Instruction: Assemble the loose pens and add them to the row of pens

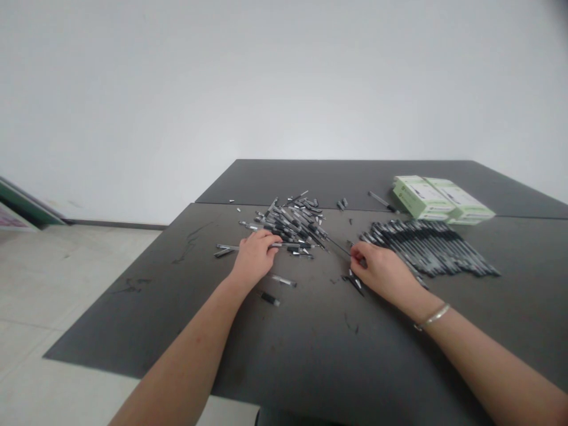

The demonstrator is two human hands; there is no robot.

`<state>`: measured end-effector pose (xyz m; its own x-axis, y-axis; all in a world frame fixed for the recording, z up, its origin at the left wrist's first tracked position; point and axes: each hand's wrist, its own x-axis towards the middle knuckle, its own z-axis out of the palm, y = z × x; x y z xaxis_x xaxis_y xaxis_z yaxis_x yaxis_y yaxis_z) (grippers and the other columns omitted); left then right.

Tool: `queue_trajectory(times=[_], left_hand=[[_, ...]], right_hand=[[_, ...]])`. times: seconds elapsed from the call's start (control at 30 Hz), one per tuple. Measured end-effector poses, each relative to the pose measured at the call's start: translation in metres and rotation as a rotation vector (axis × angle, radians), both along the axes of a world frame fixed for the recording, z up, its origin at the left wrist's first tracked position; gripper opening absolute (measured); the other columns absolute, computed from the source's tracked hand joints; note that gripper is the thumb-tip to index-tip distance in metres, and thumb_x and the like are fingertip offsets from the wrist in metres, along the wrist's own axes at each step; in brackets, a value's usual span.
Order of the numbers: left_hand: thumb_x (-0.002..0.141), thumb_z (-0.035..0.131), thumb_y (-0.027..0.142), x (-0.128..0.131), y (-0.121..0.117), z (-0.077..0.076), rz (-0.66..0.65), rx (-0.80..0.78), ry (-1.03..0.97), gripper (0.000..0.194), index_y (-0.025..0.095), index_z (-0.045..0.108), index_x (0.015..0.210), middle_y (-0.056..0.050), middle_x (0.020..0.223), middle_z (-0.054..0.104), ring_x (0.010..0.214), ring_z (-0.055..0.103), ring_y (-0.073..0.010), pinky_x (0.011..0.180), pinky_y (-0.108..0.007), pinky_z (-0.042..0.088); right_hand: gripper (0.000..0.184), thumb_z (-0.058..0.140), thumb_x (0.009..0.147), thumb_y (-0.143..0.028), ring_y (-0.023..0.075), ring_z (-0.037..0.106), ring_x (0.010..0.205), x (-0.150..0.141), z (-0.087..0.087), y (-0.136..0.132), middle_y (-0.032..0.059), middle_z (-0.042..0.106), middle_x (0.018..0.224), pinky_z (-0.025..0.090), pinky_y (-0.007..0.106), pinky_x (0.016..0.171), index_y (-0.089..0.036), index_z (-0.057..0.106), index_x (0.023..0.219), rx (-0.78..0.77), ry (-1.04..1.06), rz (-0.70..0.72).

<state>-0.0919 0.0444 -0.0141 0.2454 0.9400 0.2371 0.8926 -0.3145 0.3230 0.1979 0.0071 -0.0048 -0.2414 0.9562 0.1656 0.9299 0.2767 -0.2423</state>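
My left hand [256, 253] is closed around a clear-barrelled pen [290, 244] with a dark grip, lying nearly level at the near edge of a loose heap of pen parts [290, 220]. Between the thumb and fingers of my right hand [377, 263] is a thin, dark pen refill [338, 246], its far end reaching toward the heap. Small black and silver pen pieces [354, 283] lie just below the right fingertips. A barrel piece [284, 281] and a short dark-gripped piece [268, 297] rest near my left wrist.
Right of my right hand, a row of pens [426, 248] lies side by side. Behind it are two green and white boxes [437, 198]. A single pen [382, 201] lies left of the boxes. A seam crosses the dark table [310, 349], which meets a white wall [284, 89].
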Motion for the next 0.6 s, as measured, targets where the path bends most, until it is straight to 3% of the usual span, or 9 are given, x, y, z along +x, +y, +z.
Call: queue_trajectory(times=[0.33,0.5,0.6], left_hand=[[0.084,0.057,0.021,0.0047,0.0000,-0.0033,-0.093,0.057,-0.059,0.019,0.024,0.071,0.097,-0.005,0.102,0.065,0.098,0.057,-0.0210,0.089,-0.038,0.042],[0.088,0.052,0.023,0.0057,0.0005,-0.0034,-0.105,0.128,-0.148,0.020,0.022,0.070,0.098,-0.005,0.101,0.067,0.098,0.059,-0.0204,0.090,-0.036,0.044],[0.090,0.048,0.024,0.0078,-0.0016,-0.0017,-0.132,0.125,-0.213,0.022,0.021,0.067,0.100,-0.005,0.103,0.069,0.098,0.061,-0.0199,0.091,-0.035,0.044]], right_hand=[[0.031,0.047,0.083,-0.014,0.0181,0.063,0.075,-0.0029,0.0003,-0.0027,0.0084,0.067,0.095,0.045,0.028,0.071,-0.015,0.061,0.110,0.094,0.106,0.068],[0.050,0.048,0.081,-0.012,0.0175,0.063,0.072,-0.0030,-0.0026,-0.0019,0.0086,0.065,0.095,0.048,0.027,0.069,-0.012,0.046,0.131,0.081,0.166,0.081],[0.039,0.044,0.087,-0.016,0.0197,0.065,0.081,-0.0024,-0.0031,-0.0013,0.0116,0.066,0.099,0.049,0.028,0.075,-0.011,0.051,0.125,0.085,0.173,0.106]])
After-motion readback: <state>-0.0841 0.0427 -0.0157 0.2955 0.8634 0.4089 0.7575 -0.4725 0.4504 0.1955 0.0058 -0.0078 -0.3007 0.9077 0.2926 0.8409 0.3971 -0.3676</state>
